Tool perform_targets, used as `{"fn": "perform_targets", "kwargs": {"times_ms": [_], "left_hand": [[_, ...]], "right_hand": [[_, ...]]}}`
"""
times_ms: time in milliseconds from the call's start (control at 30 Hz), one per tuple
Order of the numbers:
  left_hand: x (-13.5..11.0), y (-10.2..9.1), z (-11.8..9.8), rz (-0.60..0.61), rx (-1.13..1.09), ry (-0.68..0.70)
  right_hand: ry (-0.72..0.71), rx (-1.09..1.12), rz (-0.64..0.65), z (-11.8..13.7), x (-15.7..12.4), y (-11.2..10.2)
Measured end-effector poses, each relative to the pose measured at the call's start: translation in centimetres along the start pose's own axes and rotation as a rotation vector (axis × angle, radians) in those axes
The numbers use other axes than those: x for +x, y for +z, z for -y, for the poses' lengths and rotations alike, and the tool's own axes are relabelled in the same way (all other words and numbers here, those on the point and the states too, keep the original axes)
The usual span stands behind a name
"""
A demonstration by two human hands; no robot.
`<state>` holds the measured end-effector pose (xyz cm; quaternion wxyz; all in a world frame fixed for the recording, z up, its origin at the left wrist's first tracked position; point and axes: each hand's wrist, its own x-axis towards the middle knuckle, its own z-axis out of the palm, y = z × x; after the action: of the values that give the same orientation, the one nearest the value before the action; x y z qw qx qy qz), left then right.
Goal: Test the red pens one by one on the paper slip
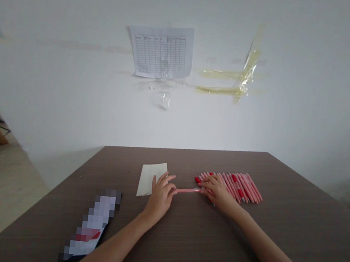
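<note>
A pink pen (186, 189) lies level between my two hands, above the middle of the table. My left hand (162, 191) pinches one end of it between thumb and finger, the other fingers spread. The opposite end is in the fingers of my right hand (217, 190). Just behind my right hand is a row of several pink pens (246, 186), with a few red ones among them, laid side by side. A small sheet of cream paper (146, 178) is on the table behind my left hand, which partly covers it.
A long dark-edged pack or case (92, 226), blurred by pixels, lies at the table's left front. The brown table (182, 240) meets a white wall carrying a printed sheet (161, 52) and strips of yellowish tape (219, 90).
</note>
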<state>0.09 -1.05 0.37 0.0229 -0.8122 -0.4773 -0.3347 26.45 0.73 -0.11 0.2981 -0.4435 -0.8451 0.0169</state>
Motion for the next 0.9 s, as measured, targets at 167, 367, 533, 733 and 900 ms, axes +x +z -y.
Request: {"fn": "perform_targets", "kwargs": {"times_ms": [167, 367, 533, 733, 900], "left_hand": [[0.02, -0.05, -0.18, -0.036, 0.039, 0.002], [0.03, -0.33, -0.39, -0.044, 0.078, 0.004], [-0.08, -0.35, -0.32, -0.068, 0.089, 0.057], [-0.07, -0.8, -0.38, -0.084, 0.106, 0.098], [-0.07, -0.67, -0.06, -0.102, 0.086, 0.119]], "right_hand": [[-0.019, 0.041, 0.03, 0.11, 0.04, 0.17], [-0.011, 0.089, 0.008, 0.7, 0.09, -0.05], [-0.009, 0.118, 0.018, 0.7, 0.06, 0.09], [-0.019, 0.129, 0.0, 0.73, 0.04, 0.06], [0.002, 0.079, 0.016, 0.66, 0.1, 0.17]]}}
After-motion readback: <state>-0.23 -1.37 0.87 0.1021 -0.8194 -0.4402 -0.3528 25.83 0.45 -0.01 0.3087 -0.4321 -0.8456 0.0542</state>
